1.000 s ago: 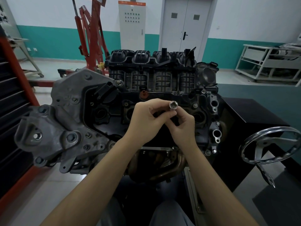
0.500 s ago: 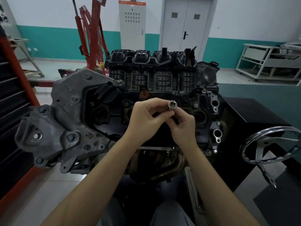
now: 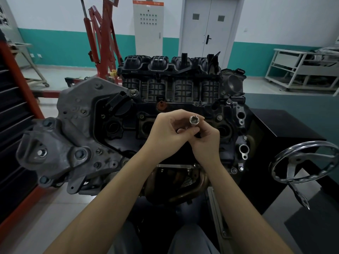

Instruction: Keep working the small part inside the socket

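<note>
Hands together at the middle of the frame, both curled, fingertips meeting around a small silver socket [image 3: 194, 120]. Left hand [image 3: 169, 133] arched over from the left, fingers bent round, thumb and forefinger pinching the socket's lower part. Right hand [image 3: 207, 139] just below and to the right, fingers folded in, pinching the same piece from underneath; touching the left hand at the fingertips. Socket upright between the two grips, open hexagonal mouth facing up and toward the camera, poking clear above the fingers. What lies below the socket inside the grip: cannot tell, hidden by fingers. Directly behind, a dark engine [image 3: 172, 99] filling the centre, with a grey cast bracket [image 3: 60, 143] at the left. Chrome handwheel [image 3: 302, 160] at the right edge, red hoist [image 3: 102, 39] at upper left, grey double door [image 3: 209, 28] at top centre.
</note>
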`<control>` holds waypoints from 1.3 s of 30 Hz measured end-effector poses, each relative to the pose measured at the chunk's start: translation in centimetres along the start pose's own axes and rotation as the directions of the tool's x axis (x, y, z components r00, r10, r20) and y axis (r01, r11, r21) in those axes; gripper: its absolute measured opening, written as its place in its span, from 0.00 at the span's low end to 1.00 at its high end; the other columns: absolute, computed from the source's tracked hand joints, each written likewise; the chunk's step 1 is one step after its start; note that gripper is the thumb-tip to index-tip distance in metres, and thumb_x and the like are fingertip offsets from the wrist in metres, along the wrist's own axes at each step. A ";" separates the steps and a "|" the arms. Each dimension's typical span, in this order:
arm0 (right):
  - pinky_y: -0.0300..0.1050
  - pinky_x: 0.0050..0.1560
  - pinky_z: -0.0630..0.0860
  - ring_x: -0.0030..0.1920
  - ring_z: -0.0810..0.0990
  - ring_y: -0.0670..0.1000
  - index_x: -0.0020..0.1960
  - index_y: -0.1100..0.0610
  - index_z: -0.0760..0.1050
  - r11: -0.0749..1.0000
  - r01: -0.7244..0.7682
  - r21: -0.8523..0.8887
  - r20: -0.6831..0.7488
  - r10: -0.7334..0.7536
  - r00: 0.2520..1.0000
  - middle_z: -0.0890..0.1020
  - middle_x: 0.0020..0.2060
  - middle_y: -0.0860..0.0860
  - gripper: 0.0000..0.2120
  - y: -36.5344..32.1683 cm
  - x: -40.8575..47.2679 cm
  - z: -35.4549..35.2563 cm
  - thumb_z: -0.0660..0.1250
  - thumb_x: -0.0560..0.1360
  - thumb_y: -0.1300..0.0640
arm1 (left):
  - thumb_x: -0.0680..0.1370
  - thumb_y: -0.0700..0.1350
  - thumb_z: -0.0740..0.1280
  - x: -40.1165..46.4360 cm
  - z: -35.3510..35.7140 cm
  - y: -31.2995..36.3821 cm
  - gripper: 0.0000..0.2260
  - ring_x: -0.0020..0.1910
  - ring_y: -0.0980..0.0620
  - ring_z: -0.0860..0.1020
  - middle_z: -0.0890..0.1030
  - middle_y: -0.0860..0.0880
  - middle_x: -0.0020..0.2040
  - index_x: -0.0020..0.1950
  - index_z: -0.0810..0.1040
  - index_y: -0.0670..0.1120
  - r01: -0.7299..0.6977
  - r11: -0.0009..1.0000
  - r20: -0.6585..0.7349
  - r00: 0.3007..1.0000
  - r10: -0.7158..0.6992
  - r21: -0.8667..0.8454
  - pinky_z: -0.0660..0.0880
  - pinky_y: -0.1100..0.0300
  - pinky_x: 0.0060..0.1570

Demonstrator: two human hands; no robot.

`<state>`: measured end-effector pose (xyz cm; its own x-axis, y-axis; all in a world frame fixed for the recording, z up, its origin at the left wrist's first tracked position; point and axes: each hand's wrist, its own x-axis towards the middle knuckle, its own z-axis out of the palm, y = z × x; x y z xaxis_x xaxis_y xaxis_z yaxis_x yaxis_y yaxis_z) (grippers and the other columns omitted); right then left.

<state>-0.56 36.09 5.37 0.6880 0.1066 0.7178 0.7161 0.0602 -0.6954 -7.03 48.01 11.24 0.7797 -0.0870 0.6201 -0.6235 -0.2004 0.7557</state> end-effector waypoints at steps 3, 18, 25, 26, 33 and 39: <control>0.40 0.45 0.77 0.43 0.83 0.47 0.47 0.58 0.81 1.000 -0.002 -0.013 -0.019 0.002 1.000 0.85 0.40 0.47 0.07 0.0 0.0 0.1 0.72 0.71 0.66 | 0.69 0.35 0.76 0.0 0.3 0.0 0.07 0.44 0.54 0.84 0.85 0.47 0.42 0.46 0.84 0.40 -0.008 0.993 -0.125 0.992 0.023 0.116 0.80 0.58 0.49; 0.40 0.50 0.77 0.49 0.83 0.47 0.53 0.62 0.80 0.998 0.051 -0.038 0.022 -0.050 0.999 0.85 0.45 0.49 0.08 -0.2 0.0 -0.1 0.69 0.73 0.65 | 0.73 0.32 0.72 -0.3 -0.1 0.5 0.11 0.48 0.56 0.83 0.85 0.51 0.46 0.52 0.83 0.42 -0.024 0.995 -0.097 0.995 0.033 0.098 0.78 0.63 0.52; 0.35 0.47 0.76 0.46 0.83 0.44 0.50 0.62 0.81 0.999 -0.003 -0.049 0.002 0.003 1.000 0.85 0.41 0.44 0.07 -0.1 0.0 0.0 0.69 0.72 0.66 | 0.71 0.31 0.74 -0.3 -0.5 0.7 0.12 0.49 0.54 0.83 0.85 0.48 0.47 0.53 0.83 0.42 -0.005 0.997 -0.036 0.999 0.008 0.080 0.79 0.59 0.53; 0.36 0.48 0.76 0.46 0.84 0.46 0.49 0.63 0.81 0.999 0.002 -0.047 -0.007 -0.003 1.000 0.85 0.42 0.46 0.07 -0.1 -0.1 0.0 0.70 0.72 0.67 | 0.70 0.33 0.76 -0.3 -0.4 0.7 0.11 0.48 0.56 0.83 0.85 0.50 0.45 0.50 0.83 0.43 -0.012 0.993 -0.081 0.996 0.021 0.115 0.79 0.60 0.52; 0.37 0.51 0.76 0.50 0.83 0.46 0.56 0.63 0.79 0.996 0.049 -0.070 0.047 -0.046 0.998 0.84 0.47 0.47 0.10 -0.2 0.0 -0.1 0.68 0.74 0.64 | 0.73 0.29 0.70 -0.3 -0.6 0.5 0.11 0.50 0.53 0.84 0.85 0.47 0.47 0.52 0.83 0.40 0.003 1.000 -0.075 0.997 -0.003 -0.006 0.79 0.58 0.54; 0.41 0.48 0.77 0.44 0.84 0.49 0.47 0.64 0.81 0.999 -0.014 -0.038 -0.020 0.013 1.000 0.85 0.41 0.51 0.04 0.1 -0.1 0.0 0.71 0.72 0.68 | 0.69 0.33 0.76 -0.3 -0.3 0.7 0.09 0.46 0.53 0.84 0.85 0.47 0.44 0.48 0.84 0.40 -0.004 0.995 -0.102 0.995 0.014 0.097 0.80 0.56 0.51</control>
<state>-0.53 36.07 5.21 0.6997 0.0874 0.7091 0.7104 0.0214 -0.7035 -7.67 48.20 11.66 0.7611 0.0106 0.6486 -0.6177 -0.2935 0.7296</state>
